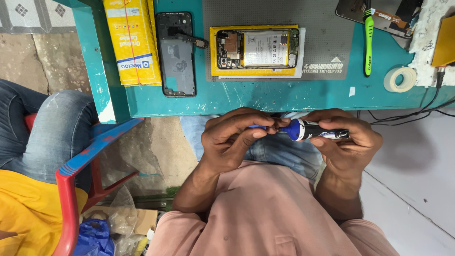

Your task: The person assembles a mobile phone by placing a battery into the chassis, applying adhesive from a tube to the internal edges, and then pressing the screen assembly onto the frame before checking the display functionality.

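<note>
A: Where's the screwdriver?

B: The small blue-and-white screwdriver (303, 129) lies level in front of the chest, below the near edge of the desk (284, 97), over the lap. The right hand (343, 140) has its grip closed around the handle; the left hand (234, 135) pinches the tip end between thumb and fingertips, closed on it too.

A: What sits nearest on the desk?

B: Straight ahead, an opened phone (258, 48) with its battery showing rests on a yellow sheet (214, 50) atop a grey anti-slip mat (322, 33). Left of it lies the dark back cover (176, 54), then a yellow box (132, 42) by the desk's left corner. To the right: a green toothbrush (368, 40), a roll of clear tape (400, 79), another opened device (374, 14) at the top edge, and black cables (417, 111) trailing off the desk's front.

A: Anything crowding the hands?

B: Nothing touches them. The desk's front strip between mat and edge is bare. Leftward, a red-and-blue chair (80, 166) and another person's jeans-clad knee (57, 128) stand well apart; the floor to the right is open.
</note>
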